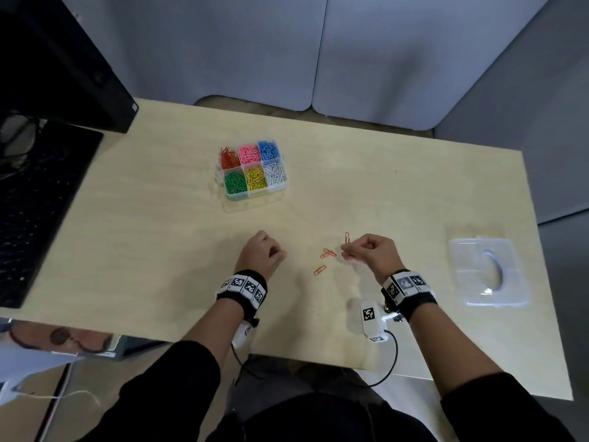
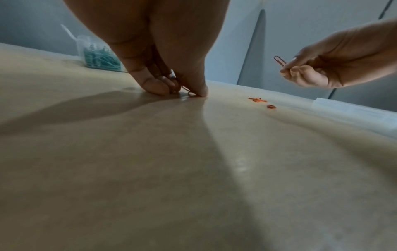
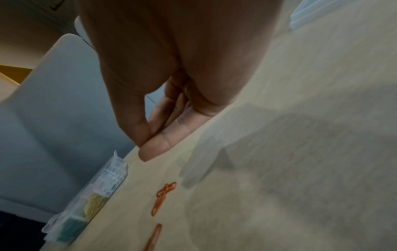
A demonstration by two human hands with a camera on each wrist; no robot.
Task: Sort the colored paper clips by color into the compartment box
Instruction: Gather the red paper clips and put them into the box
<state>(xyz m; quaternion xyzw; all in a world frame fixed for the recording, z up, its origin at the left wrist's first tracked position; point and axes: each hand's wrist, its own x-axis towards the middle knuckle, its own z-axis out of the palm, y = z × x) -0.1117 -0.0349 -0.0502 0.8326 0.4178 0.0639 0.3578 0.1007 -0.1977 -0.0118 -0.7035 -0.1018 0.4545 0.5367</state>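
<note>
The clear compartment box point(image 1: 253, 195) stands at mid table, its six cells filled with orange, pink, blue, green, yellow and white clips. My right hand point(image 1: 345, 250) pinches one orange paper clip point(image 1: 347, 237) upright above the table; the left wrist view shows this held clip point(image 2: 279, 60) too. Loose orange clips point(image 1: 328, 253) lie just left of that hand, and another orange clip point(image 1: 319, 270) lies nearer me. My left hand point(image 2: 182, 91) is curled with its fingertips on the table, pinching orange clip wire point(image 2: 190, 93). The right wrist view hides the held clip behind the fingertips point(image 3: 150, 152).
A clear plastic lid point(image 1: 489, 272) lies at the table's right edge. A black keyboard point(image 1: 38, 202) and a black case point(image 1: 63, 59) occupy the left side. Grey-blue partition panels point(image 1: 318, 52) stand behind the table.
</note>
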